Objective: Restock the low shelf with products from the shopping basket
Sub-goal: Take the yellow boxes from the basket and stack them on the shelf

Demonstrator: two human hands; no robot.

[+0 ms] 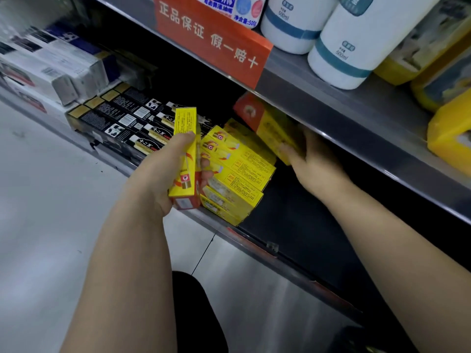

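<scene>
At the low shelf [257,247], both bare hands hold stock.

Left hand [165,179]: closed around one or more long yellow cartons [184,159], held upright in front of the shelf lip, thumb across the near face, fingertips [206,165] wrapped round the far edge. Red end panel at the bottom; small print on the upper part.

Right hand [309,159]: reaching under the upper shelf [339,103], fingers closed on the lower end of a yellow and red carton [265,123]. Carton tilted, red end raised toward the underside of the upper shelf, above the stack.

Stack of yellow cartons [237,171]: lying flat on the low shelf between the two hands, several layers, long sides toward the aisle, the front ones at the shelf edge. Left hand's load touches or nearly touches the stack's near end.

Black cartons [127,121]: row lying flat to the left of the yellow stack, gold end caps outward.

White cartons [51,70]: stacked further left, blurred.

Bare dark shelf surface to the right of the yellow stack, under the right forearm.

Upper shelf: orange sign [211,39] with white characters on its front edge; white bottles [346,44] with blue bands behind it; yellow packs [448,133] at far right.

Pale floor [51,200] below. Shopping basket not identifiable.
</scene>
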